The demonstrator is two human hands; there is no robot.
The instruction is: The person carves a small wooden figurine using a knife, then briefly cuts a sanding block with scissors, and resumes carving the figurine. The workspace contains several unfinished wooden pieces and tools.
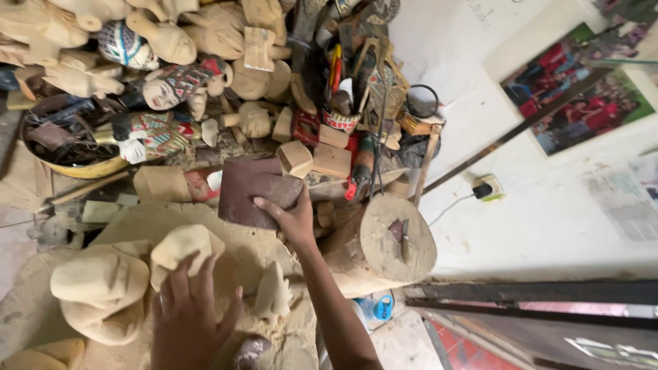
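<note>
My right hand [293, 218] reaches forward and grips a dark reddish-brown sheet of sandpaper [248, 186] by its near edge. My left hand [189, 316] closes over an unpainted pale wooden carving [184, 246] held low in front of me. A bare carved wooden head [99, 288] lies just left of it. A small pale carved figure [273, 294] stands between my two arms.
A round log block [380, 241] with a small tool on top sits to the right. Behind are heaps of unpainted wooden puppet parts [171, 38], painted puppet heads [164, 92], a yellow bowl of tools [75, 166], wood blocks [332, 159] and a white wall [541, 205] with photos.
</note>
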